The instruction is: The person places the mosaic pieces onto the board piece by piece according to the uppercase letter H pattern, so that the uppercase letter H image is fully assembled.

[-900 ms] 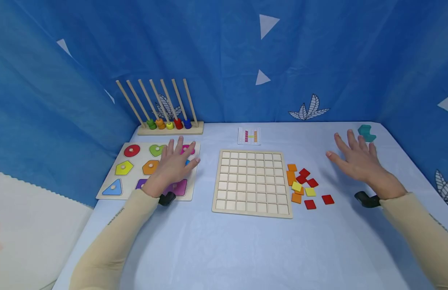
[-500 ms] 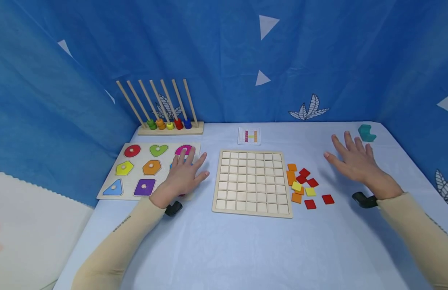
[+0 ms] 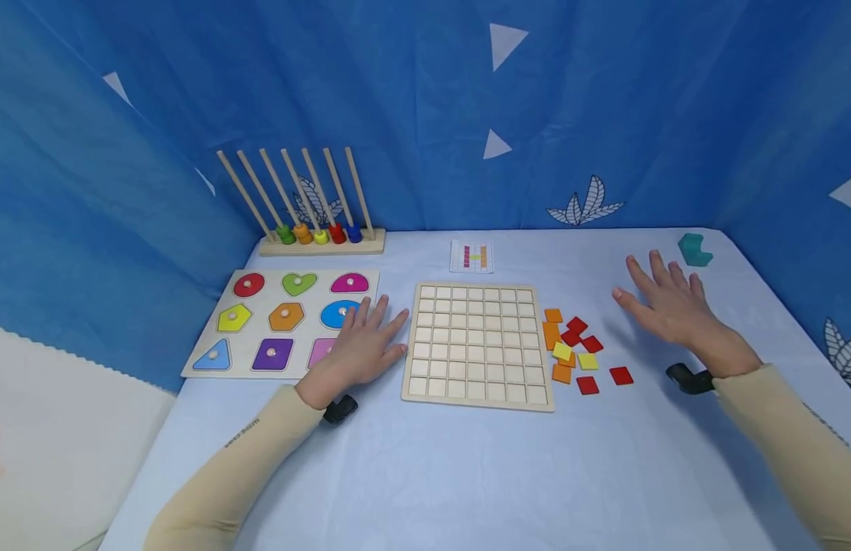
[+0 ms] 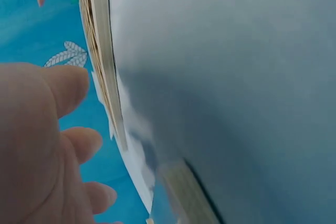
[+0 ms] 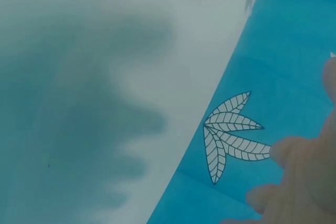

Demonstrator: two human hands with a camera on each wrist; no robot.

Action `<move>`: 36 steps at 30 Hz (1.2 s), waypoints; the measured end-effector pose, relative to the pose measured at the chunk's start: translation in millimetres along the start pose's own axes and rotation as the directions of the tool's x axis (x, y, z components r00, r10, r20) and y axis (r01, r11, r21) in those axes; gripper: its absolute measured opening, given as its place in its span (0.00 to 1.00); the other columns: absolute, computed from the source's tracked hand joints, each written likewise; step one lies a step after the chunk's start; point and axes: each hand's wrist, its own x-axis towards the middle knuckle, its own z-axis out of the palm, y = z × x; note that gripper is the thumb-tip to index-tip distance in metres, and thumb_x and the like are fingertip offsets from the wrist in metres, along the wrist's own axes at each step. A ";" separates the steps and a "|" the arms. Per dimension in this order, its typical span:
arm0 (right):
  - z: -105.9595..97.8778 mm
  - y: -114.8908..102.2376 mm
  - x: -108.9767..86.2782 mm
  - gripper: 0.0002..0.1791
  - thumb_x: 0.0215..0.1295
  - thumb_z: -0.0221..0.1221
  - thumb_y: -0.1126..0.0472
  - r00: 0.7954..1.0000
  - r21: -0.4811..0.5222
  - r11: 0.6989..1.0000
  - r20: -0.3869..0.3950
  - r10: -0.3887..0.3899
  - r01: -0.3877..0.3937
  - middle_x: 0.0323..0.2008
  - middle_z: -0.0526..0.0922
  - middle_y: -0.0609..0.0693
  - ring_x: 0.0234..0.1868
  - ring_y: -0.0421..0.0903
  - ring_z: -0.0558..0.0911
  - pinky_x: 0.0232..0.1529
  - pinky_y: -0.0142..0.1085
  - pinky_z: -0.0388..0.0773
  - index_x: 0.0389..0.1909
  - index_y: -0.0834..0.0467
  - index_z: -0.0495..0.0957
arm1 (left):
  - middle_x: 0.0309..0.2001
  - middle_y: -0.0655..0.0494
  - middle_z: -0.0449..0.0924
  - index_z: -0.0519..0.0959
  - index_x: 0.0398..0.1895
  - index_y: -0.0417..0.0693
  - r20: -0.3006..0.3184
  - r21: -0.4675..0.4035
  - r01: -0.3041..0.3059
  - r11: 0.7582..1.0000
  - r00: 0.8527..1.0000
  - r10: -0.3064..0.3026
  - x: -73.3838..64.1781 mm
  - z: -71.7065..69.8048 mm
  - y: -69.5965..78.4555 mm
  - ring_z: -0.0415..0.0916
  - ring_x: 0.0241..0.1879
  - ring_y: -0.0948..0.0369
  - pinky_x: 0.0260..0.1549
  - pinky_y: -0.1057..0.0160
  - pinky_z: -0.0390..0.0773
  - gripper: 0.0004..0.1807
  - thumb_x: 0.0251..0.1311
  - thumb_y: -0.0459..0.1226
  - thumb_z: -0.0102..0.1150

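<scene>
My left hand point(image 3: 357, 350) has its fingers spread and holds nothing. In the head view it overlaps the lower right corner of the shape puzzle board point(image 3: 262, 363), hiding part of a pink square. Its thumb tip lies right by the left edge of the wooden grid board point(image 3: 477, 403), whose square cells hold no tiles. My right hand point(image 3: 673, 310), also spread and holding nothing, hovers over the cloth on the right; its shadow shows below it in the right wrist view. Between it and the grid board lie loose square tiles: red point(image 3: 621, 376), orange point(image 3: 562, 373) and yellow point(image 3: 588, 361).
Behind the puzzle board stands a wooden rack point(image 3: 322, 249) with upright pegs and coloured rings low on them. A small pattern card point(image 3: 471, 257) lies behind the grid board. A teal object point(image 3: 694, 250) sits at the back right corner, near a blue curtain point(image 3: 425, 115).
My left hand has moved right and toward the front, from over the puzzle board to its lower right corner. The right hand has shifted slightly left. The tiles and boards stay put.
</scene>
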 end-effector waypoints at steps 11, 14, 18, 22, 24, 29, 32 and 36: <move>6.7 -10.8 -3.3 0.50 0.72 0.45 0.33 0.998 0.003 0.998 -0.018 -0.058 0.058 0.78 0.36 0.76 0.75 0.82 0.40 0.71 0.78 0.32 0.81 0.62 0.43 | 0.84 0.41 0.40 0.58 0.81 0.59 0.071 -0.007 -0.003 1.000 0.997 0.004 -2.5 2.1 10.8 0.32 0.82 0.35 0.77 0.31 0.38 0.36 0.73 0.55 0.49; 12.6 -20.2 -5.9 0.49 0.72 0.49 0.36 0.995 0.006 0.995 -0.005 -0.098 0.098 0.78 0.39 0.75 0.75 0.81 0.43 0.71 0.78 0.35 0.81 0.62 0.46 | 0.83 0.41 0.41 0.58 0.81 0.58 0.072 -0.008 -0.010 1.000 0.997 0.010 -4.2 2.0 13.2 0.33 0.82 0.35 0.77 0.31 0.39 0.36 0.73 0.54 0.48; 21.1 -30.8 -9.6 0.47 0.70 0.54 0.40 0.989 0.013 0.989 0.021 -0.148 0.148 0.78 0.45 0.75 0.74 0.81 0.49 0.71 0.78 0.41 0.80 0.63 0.50 | 0.83 0.42 0.44 0.58 0.81 0.57 0.066 -0.004 -0.019 1.000 0.998 0.019 -5.0 3.2 14.1 0.35 0.82 0.35 0.77 0.31 0.40 0.35 0.74 0.54 0.48; 29.2 -35.7 -11.5 0.46 0.69 0.59 0.43 0.980 0.037 0.980 0.018 -0.196 0.195 0.76 0.53 0.76 0.73 0.79 0.58 0.68 0.76 0.55 0.78 0.65 0.55 | 0.82 0.43 0.49 0.58 0.81 0.54 0.060 -0.014 -0.036 0.999 0.998 0.036 -6.5 4.3 14.9 0.38 0.81 0.34 0.77 0.32 0.42 0.35 0.74 0.52 0.48; 33.0 -37.1 -11.4 0.46 0.68 0.60 0.44 0.979 0.054 0.978 0.021 -0.202 0.200 0.75 0.56 0.76 0.72 0.77 0.60 0.66 0.74 0.60 0.77 0.65 0.56 | 0.82 0.44 0.52 0.59 0.80 0.52 0.054 -0.021 -0.046 0.999 0.997 0.047 -7.3 4.9 15.5 0.40 0.81 0.34 0.77 0.31 0.43 0.35 0.74 0.51 0.48; 40.7 -40.3 -9.9 0.43 0.68 0.62 0.48 0.982 0.098 0.980 0.051 -0.180 0.175 0.74 0.60 0.73 0.72 0.73 0.62 0.66 0.71 0.66 0.76 0.65 0.60 | 0.81 0.47 0.56 0.59 0.80 0.50 0.055 -0.047 -0.061 0.997 0.996 0.064 -6.3 7.4 17.9 0.42 0.81 0.35 0.77 0.32 0.45 0.34 0.75 0.50 0.48; 43.6 -42.4 -8.9 0.41 0.68 0.63 0.51 0.983 0.118 0.979 0.055 -0.176 0.168 0.73 0.64 0.71 0.72 0.71 0.64 0.67 0.69 0.66 0.75 0.65 0.62 | 0.81 0.48 0.55 0.58 0.80 0.50 0.061 -0.069 -0.059 0.996 0.996 0.063 -6.0 8.8 19.9 0.41 0.81 0.37 0.77 0.33 0.47 0.34 0.75 0.49 0.48; 44.9 -44.7 -7.8 0.37 0.68 0.63 0.54 0.984 0.134 0.977 0.040 -0.175 0.168 0.70 0.69 0.70 0.70 0.70 0.66 0.67 0.67 0.68 0.73 0.65 0.65 | 0.81 0.46 0.55 0.58 0.80 0.47 0.053 -0.096 -0.056 0.994 0.997 0.061 -7.3 11.1 22.6 0.43 0.81 0.37 0.77 0.34 0.50 0.34 0.75 0.47 0.48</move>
